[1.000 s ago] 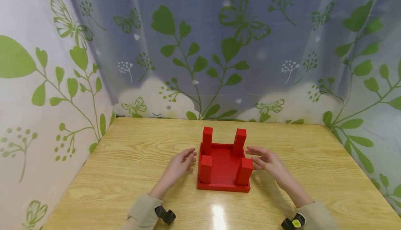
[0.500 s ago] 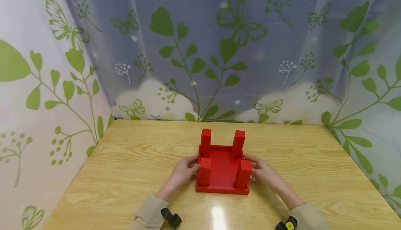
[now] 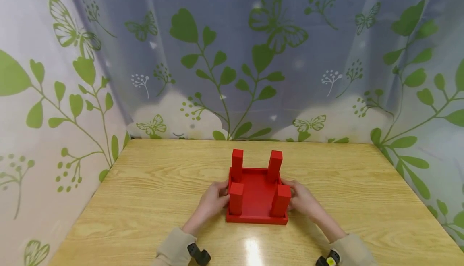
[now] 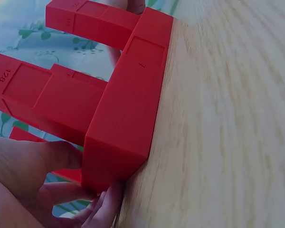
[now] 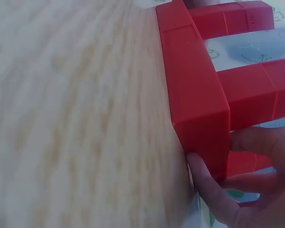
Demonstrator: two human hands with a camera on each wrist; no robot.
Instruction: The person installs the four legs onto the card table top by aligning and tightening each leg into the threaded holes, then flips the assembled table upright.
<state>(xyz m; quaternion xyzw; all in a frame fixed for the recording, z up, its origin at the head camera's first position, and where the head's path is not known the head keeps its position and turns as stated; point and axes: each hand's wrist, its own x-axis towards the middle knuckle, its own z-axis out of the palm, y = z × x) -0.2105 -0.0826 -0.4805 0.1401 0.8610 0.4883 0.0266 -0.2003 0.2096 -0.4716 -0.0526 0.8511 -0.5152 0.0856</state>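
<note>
A red, shallow square tray-like frame (image 3: 257, 195) with several upright square posts, like a small table turned legs-up, stands in the middle of the wooden tabletop. My left hand (image 3: 212, 199) grips its left side. In the left wrist view that hand's thumb lies over the rim and its fingers reach low against the outer wall (image 4: 114, 109). On the opposite side, my right hand (image 3: 306, 202) pinches the rim, thumb inside by a post and a fingertip low on the outer wall (image 5: 194, 76). Some fingertips are hidden behind the frame.
The wooden table (image 3: 174, 169) runs back to a patterned curtain (image 3: 232, 76), which also hangs along the left and right sides. Black wrist cameras (image 3: 198, 254) sit at both sleeves. A bright glare spot lies on the tabletop in front of the frame.
Both hands have moved inward from beside the red frame and taken hold of its left and right sides. The frame appears to stay in place; the head view has shifted slightly.
</note>
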